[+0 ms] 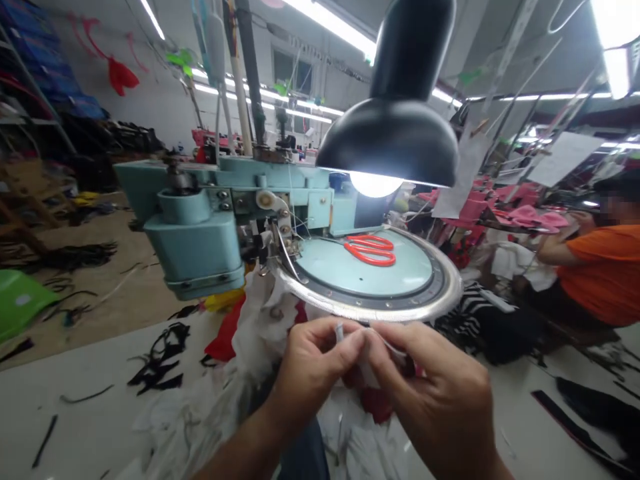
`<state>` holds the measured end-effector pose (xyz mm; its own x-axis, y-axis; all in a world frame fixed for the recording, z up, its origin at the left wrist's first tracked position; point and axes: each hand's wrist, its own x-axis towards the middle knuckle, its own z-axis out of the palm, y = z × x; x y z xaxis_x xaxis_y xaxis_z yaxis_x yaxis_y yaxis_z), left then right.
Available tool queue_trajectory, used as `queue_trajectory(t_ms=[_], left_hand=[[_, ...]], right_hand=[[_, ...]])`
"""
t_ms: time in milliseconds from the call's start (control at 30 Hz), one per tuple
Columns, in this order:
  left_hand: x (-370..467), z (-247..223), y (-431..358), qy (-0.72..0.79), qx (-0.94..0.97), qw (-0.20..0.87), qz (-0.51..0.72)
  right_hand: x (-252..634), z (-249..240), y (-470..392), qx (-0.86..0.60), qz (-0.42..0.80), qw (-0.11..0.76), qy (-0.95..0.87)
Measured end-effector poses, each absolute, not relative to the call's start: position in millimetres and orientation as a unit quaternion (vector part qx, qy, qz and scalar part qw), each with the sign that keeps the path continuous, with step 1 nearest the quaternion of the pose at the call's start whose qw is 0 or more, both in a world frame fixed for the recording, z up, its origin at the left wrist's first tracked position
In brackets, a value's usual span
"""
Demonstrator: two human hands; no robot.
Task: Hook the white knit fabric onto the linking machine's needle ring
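**Two hands [313, 363] [433, 383] pinching white fabric [340, 332] at a dial linking machine [319, 208]**

So the fabric's held just in front of the machine's near rim. Left hand: thumb and forefinger pressed together on its edge. Right hand: same pinch, right beside it, thumb tips nearly meeting. It looks soft and thin, but the fingers cover most of it, so I can't tell its full shape.

The machine is teal-painted metal with one round, smooth plate [325, 270] inside a finely toothed metal ring [350, 311]. One pair of scissors [370, 251] lies on the plate, two glossy orange-red loops. One black lamp [390, 137] with a shiny domed shade and one lit bulb [376, 187] hangs over it all, blocking a good chunk of the room behind.

Around that: crumpled white cloth [175, 423] heaped below, a red piece [225, 339] by the machine, and a tangle of black strips [160, 357] on the left, too jumbled to count. On the right, two white paper sheets [463, 173] [570, 159] hang up, black-and-white striped cloth [477, 308] sits lower down, and one co-worker in an orange top [607, 270] is near some pink bows [535, 217].
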<state>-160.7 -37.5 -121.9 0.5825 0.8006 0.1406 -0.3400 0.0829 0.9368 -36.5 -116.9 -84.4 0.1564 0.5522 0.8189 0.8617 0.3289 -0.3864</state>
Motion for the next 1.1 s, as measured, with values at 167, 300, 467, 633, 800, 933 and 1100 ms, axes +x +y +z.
queue_trajectory(t_ms=[167,300,467,633,800,933,1100], left_hand=[[-158.8,-126.0,-33.5,0.207,0.506,0.73,0.411],[-155.5,-127.5,-34.0,0.215,0.485,0.739,0.415],[-152.0,-126.5,-36.4,0.205,0.46,0.755,0.419],[-149.8,-123.5,-38.7,0.2,0.426,0.772,0.427],[-146.2,-123.2,-42.6,0.212,0.42,0.758,0.452],[-144.4,-124.6,-44.7,0.223,0.429,0.741,0.466],[-143.7,-127.7,-45.7,0.268,0.49,0.666,0.494]], right_hand=[[-38.9,-79.3,-112.6,-0.58,-0.185,0.502,-0.614],[-38.9,-80.9,-110.7,-0.582,-0.204,0.489,-0.616],[-37.5,-83.5,-110.0,-0.581,-0.216,0.49,-0.613],[-38.3,-83.7,-109.2,-0.588,-0.212,0.488,-0.609],[-39.9,-87.1,-112.8,-0.634,-0.169,0.513,-0.553],[-40.9,-91.2,-117.4,-0.633,-0.137,0.532,-0.546],[-40.6,-97.2,-119.8,-0.635,-0.14,0.535,-0.539]])
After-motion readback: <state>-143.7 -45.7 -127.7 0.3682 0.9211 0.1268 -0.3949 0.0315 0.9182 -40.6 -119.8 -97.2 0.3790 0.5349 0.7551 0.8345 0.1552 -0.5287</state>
